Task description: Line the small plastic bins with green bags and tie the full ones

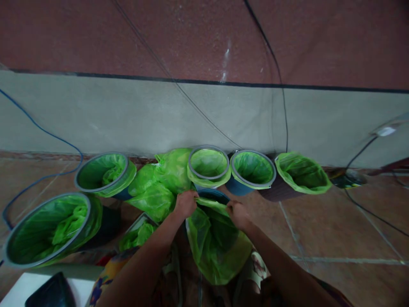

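Observation:
My left hand (185, 204) and my right hand (238, 214) both pinch the top edge of a green plastic bag (214, 245) that hangs down in front of me. The bag's mouth is stretched between the two hands, just over the rim of a dark blue bin (213, 194) behind it. Both hands have their fingers closed on the plastic.
Several bins lined with green bags stand along the wall: two large ones at left (47, 230) (105, 174), and three at centre and right (208, 164) (253, 169) (302, 174). Loose green bags (158, 185) lie between them. Cables run over the wall and tiled floor.

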Demonstrator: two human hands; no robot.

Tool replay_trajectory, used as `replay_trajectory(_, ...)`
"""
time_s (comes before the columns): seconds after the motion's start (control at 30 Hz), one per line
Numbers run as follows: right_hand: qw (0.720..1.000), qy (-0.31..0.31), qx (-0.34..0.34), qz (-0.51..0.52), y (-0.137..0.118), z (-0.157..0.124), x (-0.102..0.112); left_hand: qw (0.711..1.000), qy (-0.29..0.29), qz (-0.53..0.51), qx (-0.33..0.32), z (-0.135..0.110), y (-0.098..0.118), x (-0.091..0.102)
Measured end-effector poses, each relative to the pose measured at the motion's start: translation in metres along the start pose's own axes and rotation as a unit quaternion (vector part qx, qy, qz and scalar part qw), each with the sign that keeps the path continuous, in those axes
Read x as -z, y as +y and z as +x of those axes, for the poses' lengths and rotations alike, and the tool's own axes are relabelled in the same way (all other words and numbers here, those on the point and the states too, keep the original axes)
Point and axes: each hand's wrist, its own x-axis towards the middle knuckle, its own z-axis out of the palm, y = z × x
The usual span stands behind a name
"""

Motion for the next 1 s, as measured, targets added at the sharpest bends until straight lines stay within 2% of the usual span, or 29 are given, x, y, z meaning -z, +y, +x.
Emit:
replay_trajectory(0.1,0.998,0.058,0.018,0.025,-0.005,0.002,0.004,1.000,-0.017,0.016,0.011,-0.005,0.005,0.002)
replay_trajectory(0.2,0.993,0.096,0.045,0.045,-0.012,0.000,0.009,0.999,-0.025,0.010,-0.022,-0.009,0.011,0.002)
replay_trajectory(0.47,0.988,0.097,0.073,0.097,-0.026,-0.013,0.017,0.996,0.020,0.005,-0.082,-0.007,0.024,0.002)
replay_trajectory(0.6,0.991,0.089,0.059,0.075,-0.030,-0.016,0.023,0.992,0.032,0.012,-0.119,-0.010,0.031,0.004)
replay_trajectory(0.77,0.996,0.083,0.011,0.019,-0.035,-0.019,0.028,0.994,0.043,0.005,-0.096,-0.010,0.037,0.005)
replay_trajectory(0.83,0.995,0.093,0.040,0.021,-0.038,-0.020,0.028,0.994,0.040,-0.001,-0.102,-0.010,0.040,0.003)
replay_trajectory(0.9,0.989,0.106,0.097,0.029,-0.041,-0.021,0.027,0.992,0.027,0.002,-0.121,-0.012,0.045,0.001)
replay_trajectory(1.0,0.985,0.094,0.145,0.023,-0.044,-0.021,0.027,0.989,0.014,0.018,-0.145,-0.015,0.052,-0.003)
